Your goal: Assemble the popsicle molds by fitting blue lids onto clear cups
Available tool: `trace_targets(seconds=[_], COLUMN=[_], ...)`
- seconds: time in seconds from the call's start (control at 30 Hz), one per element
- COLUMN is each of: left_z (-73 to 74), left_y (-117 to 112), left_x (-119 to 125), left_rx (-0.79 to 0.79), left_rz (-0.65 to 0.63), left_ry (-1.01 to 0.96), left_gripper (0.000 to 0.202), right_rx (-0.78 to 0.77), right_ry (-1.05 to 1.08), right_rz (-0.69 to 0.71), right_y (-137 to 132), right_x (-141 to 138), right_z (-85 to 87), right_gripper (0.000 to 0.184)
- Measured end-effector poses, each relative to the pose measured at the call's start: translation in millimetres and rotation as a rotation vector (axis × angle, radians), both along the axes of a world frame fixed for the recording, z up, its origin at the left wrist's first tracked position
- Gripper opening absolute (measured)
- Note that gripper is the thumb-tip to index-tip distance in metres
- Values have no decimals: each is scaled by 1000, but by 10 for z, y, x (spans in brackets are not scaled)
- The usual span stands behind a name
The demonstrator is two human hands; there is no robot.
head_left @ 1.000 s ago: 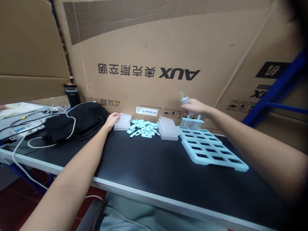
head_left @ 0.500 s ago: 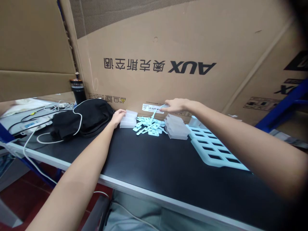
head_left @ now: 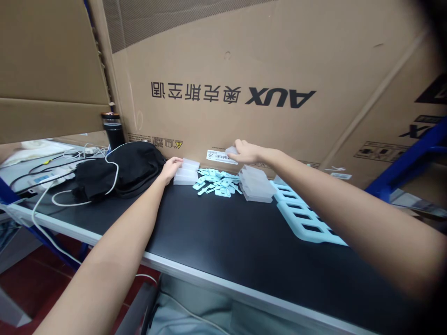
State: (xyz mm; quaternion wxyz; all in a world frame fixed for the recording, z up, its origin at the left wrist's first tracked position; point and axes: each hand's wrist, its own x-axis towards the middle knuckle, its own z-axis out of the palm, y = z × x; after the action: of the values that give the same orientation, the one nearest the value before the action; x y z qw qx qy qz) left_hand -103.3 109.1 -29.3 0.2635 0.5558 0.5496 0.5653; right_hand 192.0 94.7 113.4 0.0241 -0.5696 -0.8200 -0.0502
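Note:
My left hand (head_left: 171, 168) reaches to the small stack of translucent plastic boxes (head_left: 187, 173) left of the pile, with its fingers closed on their left edge. My right hand (head_left: 244, 151) is raised behind the pile, pinching a small translucent plastic piece (head_left: 231, 150); the fingers partly cover it. Between the hands lies a loose pile of light blue flat plastic pieces (head_left: 220, 182), some with slots. Another stack of translucent boxes (head_left: 256, 184) stands right of the pile, below my right wrist.
A light blue slotted rack (head_left: 296, 218) lies under my right forearm. At left are a black bag (head_left: 136, 170), a dark bottle (head_left: 113, 132) and tangled cables (head_left: 66, 163). A large cardboard sheet (head_left: 209, 56) walls the back of the black table (head_left: 223, 251).
The light blue piece is out of my right hand, which now holds a translucent piece slightly farther left. My left hand stays at the left stack.

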Motion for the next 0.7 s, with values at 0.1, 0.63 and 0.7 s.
trace_targets(seconds=[0.1, 0.63, 0.7], left_z=[14, -67, -64], left_y=[-11, 103, 100], left_x=[6, -21, -22], left_rx=[-7, -7, -2], left_rz=[5, 1, -7], left_ry=[-12, -102, -96], left_gripper=[30, 61, 63], right_rx=[-5, 285, 269], right_ry=[-7, 219, 232], right_rz=[83, 383, 373], right_y=[72, 387, 402], right_x=[-168, -1239, -1252], right_z=[-125, -872, -956], right_gripper=[57, 24, 25])
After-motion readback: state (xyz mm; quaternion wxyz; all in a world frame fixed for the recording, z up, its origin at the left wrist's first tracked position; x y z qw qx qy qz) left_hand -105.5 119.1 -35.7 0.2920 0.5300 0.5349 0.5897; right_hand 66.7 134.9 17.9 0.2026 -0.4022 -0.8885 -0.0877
